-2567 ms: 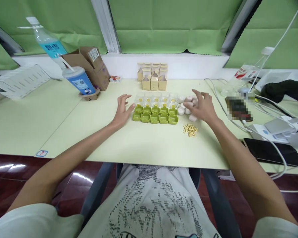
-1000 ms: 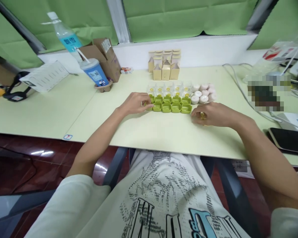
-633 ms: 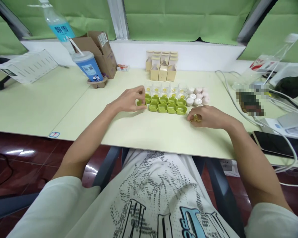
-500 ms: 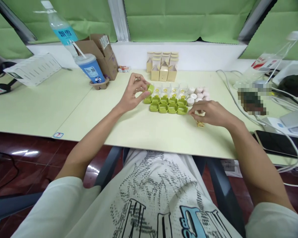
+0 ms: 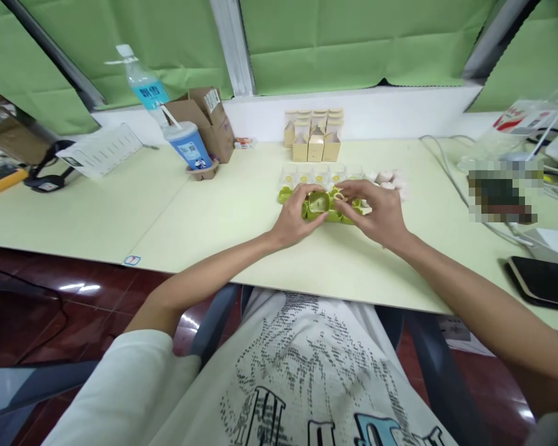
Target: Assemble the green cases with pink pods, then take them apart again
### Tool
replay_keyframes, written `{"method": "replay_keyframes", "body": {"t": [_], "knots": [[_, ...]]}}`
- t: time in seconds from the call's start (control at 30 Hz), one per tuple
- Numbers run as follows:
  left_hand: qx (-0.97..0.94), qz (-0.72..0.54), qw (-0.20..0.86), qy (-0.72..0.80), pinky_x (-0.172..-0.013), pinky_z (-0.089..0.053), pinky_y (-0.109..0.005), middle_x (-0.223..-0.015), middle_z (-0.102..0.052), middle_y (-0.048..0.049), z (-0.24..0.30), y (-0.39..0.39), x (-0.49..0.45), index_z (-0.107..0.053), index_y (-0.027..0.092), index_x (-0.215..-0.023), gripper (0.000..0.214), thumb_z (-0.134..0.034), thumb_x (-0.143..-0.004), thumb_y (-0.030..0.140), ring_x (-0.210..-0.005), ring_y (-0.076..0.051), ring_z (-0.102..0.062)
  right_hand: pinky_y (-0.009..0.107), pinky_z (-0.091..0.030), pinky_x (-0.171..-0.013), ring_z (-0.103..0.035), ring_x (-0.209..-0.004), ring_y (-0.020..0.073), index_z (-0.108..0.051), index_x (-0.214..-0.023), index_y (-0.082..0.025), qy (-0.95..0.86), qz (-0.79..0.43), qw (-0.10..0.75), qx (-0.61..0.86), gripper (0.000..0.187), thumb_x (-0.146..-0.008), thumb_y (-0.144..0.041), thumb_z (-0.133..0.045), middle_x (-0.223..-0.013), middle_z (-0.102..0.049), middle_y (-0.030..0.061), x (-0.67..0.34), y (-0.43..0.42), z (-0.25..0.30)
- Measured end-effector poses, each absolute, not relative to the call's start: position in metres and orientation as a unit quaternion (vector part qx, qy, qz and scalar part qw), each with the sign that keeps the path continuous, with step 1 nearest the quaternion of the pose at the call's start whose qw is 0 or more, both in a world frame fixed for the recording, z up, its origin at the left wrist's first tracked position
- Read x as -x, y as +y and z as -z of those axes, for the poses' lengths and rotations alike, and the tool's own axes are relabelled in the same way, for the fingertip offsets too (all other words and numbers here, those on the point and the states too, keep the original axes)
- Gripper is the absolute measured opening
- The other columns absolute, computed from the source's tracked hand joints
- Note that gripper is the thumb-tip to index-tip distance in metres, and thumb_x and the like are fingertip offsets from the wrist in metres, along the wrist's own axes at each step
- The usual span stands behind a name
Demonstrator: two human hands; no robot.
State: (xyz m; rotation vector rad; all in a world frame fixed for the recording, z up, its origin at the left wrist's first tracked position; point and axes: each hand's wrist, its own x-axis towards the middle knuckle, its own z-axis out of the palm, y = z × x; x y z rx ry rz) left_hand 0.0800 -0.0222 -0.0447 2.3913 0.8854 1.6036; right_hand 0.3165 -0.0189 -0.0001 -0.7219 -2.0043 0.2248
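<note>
My left hand (image 5: 294, 218) is closed on a small green plastic case (image 5: 318, 202), its hollow side facing me. Close beside it, my right hand (image 5: 376, 207) pinches a small pale yellow ring (image 5: 339, 196). Below and behind the hands lie several more green cases (image 5: 286, 195) in rows on the table, partly covered by my fingers. Clear plastic cups (image 5: 304, 174) with yellow marks stand in a row behind them. White round pieces (image 5: 390, 179) sit to the right, partly hidden by my right hand.
Small open cardboard boxes (image 5: 316, 145) stand near the wall. On the left are a blue paper cup (image 5: 191, 148), a plastic bottle (image 5: 149, 90), a brown carton (image 5: 214, 124) and a paper sheet (image 5: 105, 152). Cables (image 5: 451, 167) and a black phone (image 5: 544, 282) lie on the right.
My left hand has brought the green case rightward, in front of the rows. My right hand has risen from the table and moved left toward it, now with the yellow ring. The view has shifted slightly.
</note>
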Motion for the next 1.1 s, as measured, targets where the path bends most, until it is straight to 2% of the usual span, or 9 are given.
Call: {"method": "replay_keyframes", "body": {"t": [0.1, 0.17, 0.3, 0.37, 0.6, 0.8, 0.97, 1.03, 1.1], "knots": [[-0.800, -0.524, 0.053, 0.288, -0.105, -0.064, -0.047, -0.135, -0.074, -0.0111, 0.045, -0.022, -0.082, -0.059, 0.031, -0.143, 0.039, -0.074, -0.109, 0.044, -0.130, -0.027, -0.072, 0.047, -0.070, -0.077, -0.078, -0.083, 0.0258, -0.088, -0.121, -0.035, -0.838, -0.055, 0.475, 0.263, 0.026, -0.110, -0.045, -0.066, -0.110, -0.085, 0.0090, -0.319, -0.020, 0.014], [-0.809, -0.522, 0.046, 0.265, -0.105, -0.064, -0.048, -0.132, -0.076, -0.0099, 0.044, -0.021, -0.084, -0.061, 0.031, -0.142, 0.038, -0.076, -0.108, 0.040, -0.128, -0.026, -0.072, 0.045, -0.069, -0.073, -0.079, -0.085, 0.0252, -0.088, -0.120, -0.036, -0.844, -0.033, 0.479, 0.238, 0.026, -0.111, -0.042, -0.065, -0.112, -0.084, 0.0094, -0.321, -0.019, 0.020], [-0.821, -0.523, 0.037, 0.228, -0.106, -0.064, -0.048, -0.130, -0.078, -0.0083, 0.042, -0.021, -0.084, -0.063, 0.032, -0.142, 0.041, -0.081, -0.105, 0.034, -0.125, -0.025, -0.074, 0.047, -0.072, -0.080, -0.082, -0.088, 0.0256, -0.087, -0.125, -0.036, -0.848, -0.029, 0.470, 0.242, 0.025, -0.111, -0.041, -0.066, -0.106, -0.085, 0.0070, -0.322, -0.018, 0.023], [-0.819, -0.523, 0.046, 0.233, -0.105, -0.065, -0.048, -0.133, -0.078, -0.0087, 0.040, -0.024, -0.082, -0.063, 0.032, -0.144, 0.043, -0.081, -0.105, 0.035, -0.128, -0.026, -0.074, 0.050, -0.073, -0.085, -0.083, -0.093, 0.0269, -0.087, -0.120, -0.036, -0.849, -0.027, 0.467, 0.245, 0.023, -0.111, -0.041, -0.067, -0.109, -0.086, 0.0074, -0.322, -0.018, 0.025], [-0.827, -0.502, 0.026, 0.254, -0.106, -0.065, -0.053, -0.132, -0.080, -0.0091, 0.038, -0.029, -0.075, -0.066, 0.034, -0.143, 0.039, -0.079, -0.106, 0.044, -0.128, -0.028, -0.076, 0.045, -0.074, -0.079, -0.084, -0.099, 0.0256, -0.089, -0.111, -0.038, -0.859, -0.026, 0.477, 0.186, 0.016, -0.108, -0.032, -0.074, -0.116, -0.087, 0.0060, -0.321, -0.016, 0.029], [-0.842, -0.487, 0.039, 0.227, -0.108, -0.064, -0.052, -0.133, -0.080, -0.0082, 0.041, -0.028, -0.077, -0.068, 0.034, -0.143, 0.040, -0.080, -0.106, 0.041, -0.127, -0.027, -0.076, 0.046, -0.072, -0.080, -0.084, -0.094, 0.0259, -0.087, -0.101, -0.030, -0.885, 0.047, 0.424, 0.186, 0.022, -0.110, -0.029, -0.068, -0.111, -0.088, 0.0078, -0.319, -0.015, 0.033], [-0.846, -0.492, 0.036, 0.200, -0.107, -0.064, -0.054, -0.127, -0.083, -0.0075, 0.041, -0.028, -0.079, -0.071, 0.034, -0.142, 0.042, -0.084, -0.102, 0.035, -0.121, -0.027, -0.078, 0.044, -0.067, -0.074, -0.081, -0.090, 0.0247, -0.085, -0.104, -0.030, -0.908, 0.126, 0.347, 0.198, 0.030, -0.115, -0.026, -0.057, -0.108, -0.088, 0.0061, -0.320, -0.016, 0.028], [-0.848, -0.488, 0.048, 0.202, -0.102, -0.066, -0.051, -0.124, -0.084, -0.0078, 0.040, -0.029, -0.079, -0.073, 0.032, -0.140, 0.041, -0.085, -0.101, 0.034, -0.117, -0.026, -0.079, 0.041, -0.062, -0.071, -0.078, -0.086, 0.0230, -0.083, -0.103, -0.028, -0.917, 0.154, 0.322, 0.180, 0.033, -0.116, -0.022, -0.053, -0.104, -0.087, 0.0063, -0.320, -0.017, 0.025], [-0.846, -0.485, 0.068, 0.212, -0.091, -0.067, -0.044, -0.118, -0.084, -0.0079, 0.039, -0.031, -0.079, -0.076, 0.029, -0.136, 0.039, -0.087, -0.099, 0.034, -0.106, -0.024, -0.078, 0.038, -0.058, -0.070, -0.076, -0.086, 0.0216, -0.081, -0.102, -0.026, -0.925, 0.166, 0.305, 0.154, 0.033, -0.117, -0.018, -0.052, -0.101, -0.085, 0.0062, -0.321, -0.019, 0.022]]}}
